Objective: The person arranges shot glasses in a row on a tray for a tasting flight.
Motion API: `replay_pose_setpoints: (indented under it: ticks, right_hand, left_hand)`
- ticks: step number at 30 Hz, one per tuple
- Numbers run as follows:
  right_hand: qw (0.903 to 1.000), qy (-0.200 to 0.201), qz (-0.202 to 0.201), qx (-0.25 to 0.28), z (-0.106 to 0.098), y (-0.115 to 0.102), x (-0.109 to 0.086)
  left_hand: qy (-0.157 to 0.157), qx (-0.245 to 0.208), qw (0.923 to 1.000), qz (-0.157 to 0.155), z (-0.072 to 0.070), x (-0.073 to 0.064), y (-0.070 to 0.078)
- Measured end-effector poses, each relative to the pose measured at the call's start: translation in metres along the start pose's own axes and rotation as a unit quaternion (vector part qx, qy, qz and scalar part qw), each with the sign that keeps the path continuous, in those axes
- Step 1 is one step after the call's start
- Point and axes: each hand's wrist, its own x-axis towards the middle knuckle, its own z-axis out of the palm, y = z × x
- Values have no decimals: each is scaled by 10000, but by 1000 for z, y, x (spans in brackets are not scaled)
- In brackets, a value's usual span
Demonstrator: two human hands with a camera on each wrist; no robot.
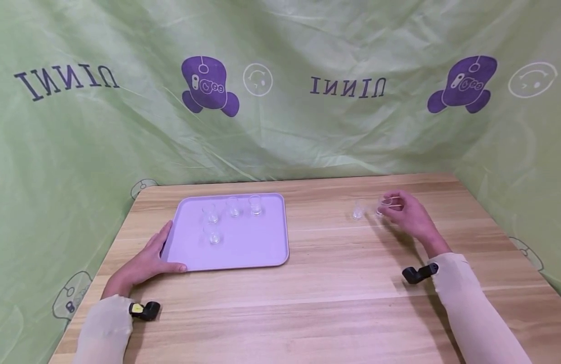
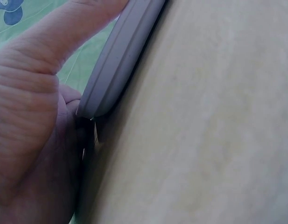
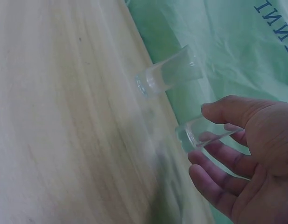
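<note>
My right hand (image 1: 405, 215) has its thumb and fingers around a small clear shot glass (image 3: 195, 133) on the right side of the table. Beside it, to the left, another clear shot glass (image 1: 358, 210) stands upright. My left hand (image 1: 145, 263) lies spread at the near left corner of a purple tray (image 1: 248, 247), its fingers along the left side and its thumb at the front edge. Up close in the left wrist view, the thumb (image 2: 64, 32) touches the tray's rim. Several shot glasses stand upright on the tray, one of them (image 1: 212, 235) nearer the front.
The wooden table (image 1: 280, 308) carries the tray at its left and the two glasses at its right. A green printed curtain (image 1: 280, 131) hangs behind the table and along both sides. Each sleeve cuff bears a small black camera (image 1: 145, 310).
</note>
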Motion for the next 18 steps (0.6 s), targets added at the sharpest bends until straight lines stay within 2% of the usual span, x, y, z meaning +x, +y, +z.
replay_pose_setpoints:
  ticks: [8,18]
  right_hand:
    - [9991,364,-206,-109,-7,-13,-5]
    - [9928,764,-907,153,1,-46,-9]
  left_hand:
    - [-4,35,10000,-1,0,1,0]
    - [-20,30,10000,12,0,1,-1]
